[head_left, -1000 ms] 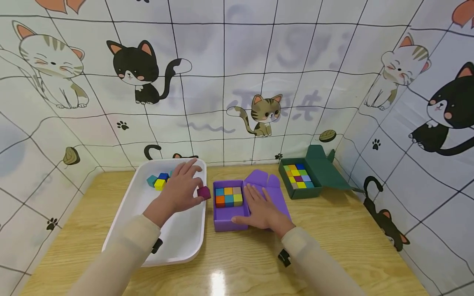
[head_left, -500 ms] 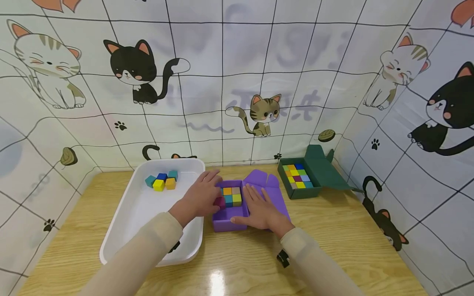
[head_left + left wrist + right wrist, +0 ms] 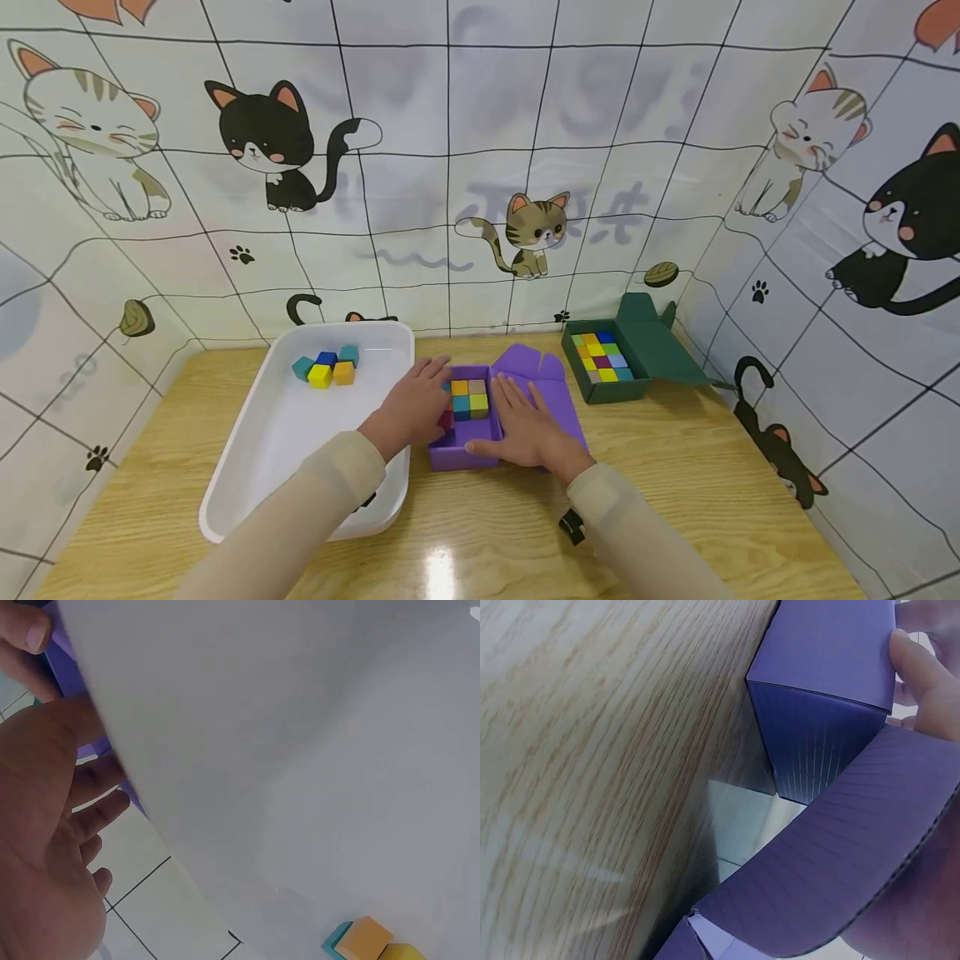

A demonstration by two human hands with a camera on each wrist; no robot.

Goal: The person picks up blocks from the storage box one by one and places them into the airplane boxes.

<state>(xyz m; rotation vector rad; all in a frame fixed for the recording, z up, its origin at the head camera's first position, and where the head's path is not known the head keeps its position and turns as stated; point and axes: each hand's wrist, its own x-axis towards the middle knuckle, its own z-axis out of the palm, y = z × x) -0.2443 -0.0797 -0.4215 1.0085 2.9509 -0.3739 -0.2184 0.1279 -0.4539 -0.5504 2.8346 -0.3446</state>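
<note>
In the head view my left hand (image 3: 412, 406) is at the left wall of the open purple box (image 3: 463, 459). Its thumb and fingers hold a magenta cube (image 3: 446, 420), mostly hidden beneath the hand, at the left end of the cubes inside. Orange, tan, blue and yellow cubes (image 3: 478, 406) sit side by side in that box. My right hand (image 3: 529, 429) lies spread over the box's right wall and its folded-back lid (image 3: 564, 406). In the right wrist view the right thumb (image 3: 924, 679) touches the purple box. The tray wall hides part of the left fingers in the left wrist view.
A white tray (image 3: 300, 467) stands left of the purple box, with teal, blue, yellow and orange cubes (image 3: 343, 373) near its back. At the back right is an open green box (image 3: 615, 392) filled with coloured cubes. A cat-patterned sheet rises behind the wooden table (image 3: 675, 467).
My left hand has carried the magenta cube rightward from over the tray and down into the left side of the purple box. The right hand has stayed in place.
</note>
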